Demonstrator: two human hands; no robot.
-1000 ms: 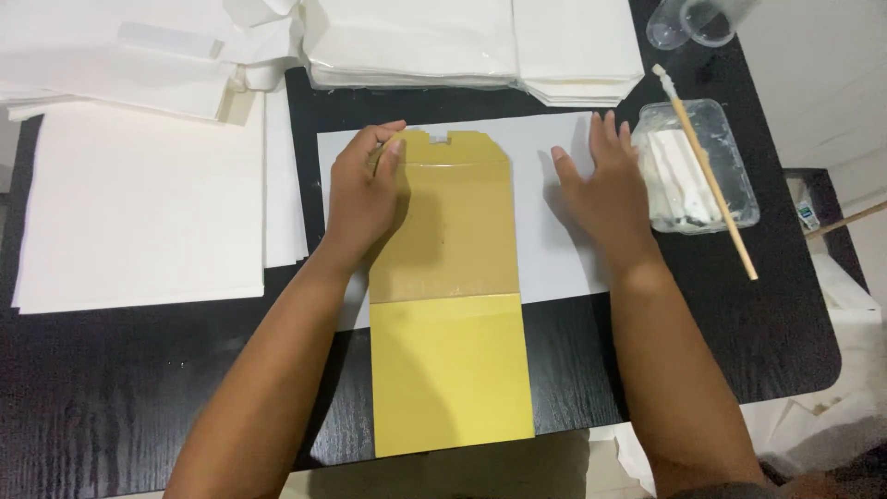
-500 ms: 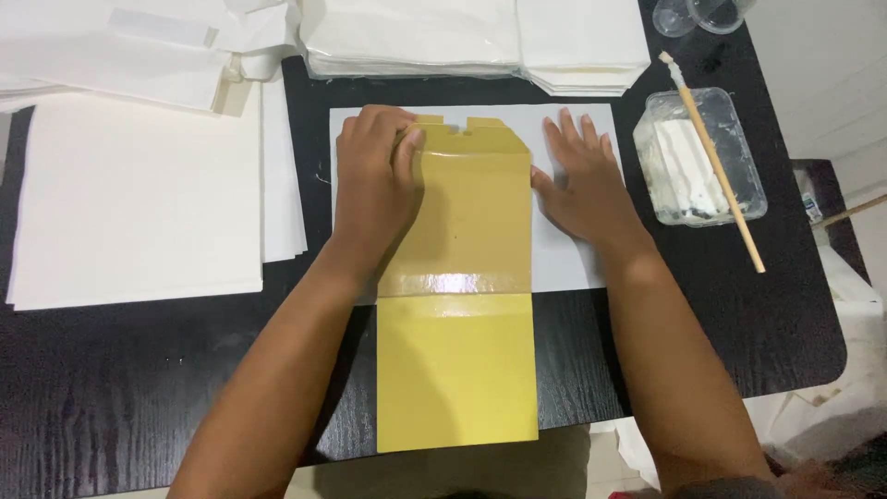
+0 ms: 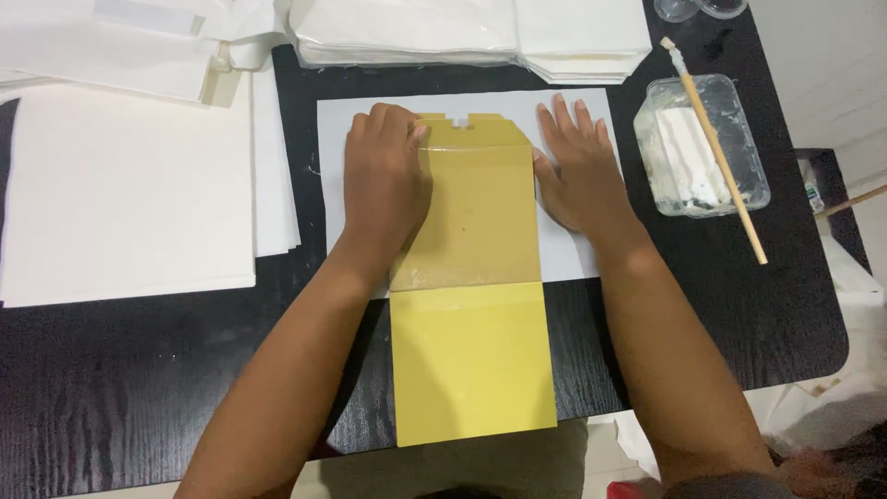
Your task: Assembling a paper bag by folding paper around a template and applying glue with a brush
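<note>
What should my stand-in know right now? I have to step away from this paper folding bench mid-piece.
Left hand: flat, pressing the left edge of the yellow card template.
Right hand: flat on the white paper sheet, against the template's right edge.
Template lies centred on the sheet, its lower panel overhanging the black table.
Clear plastic tub of white paste with a wooden brush across it sits right; white paper stacks left and behind.
Done: template positioned.
Left: no fold in the sheet is visible yet.
</note>
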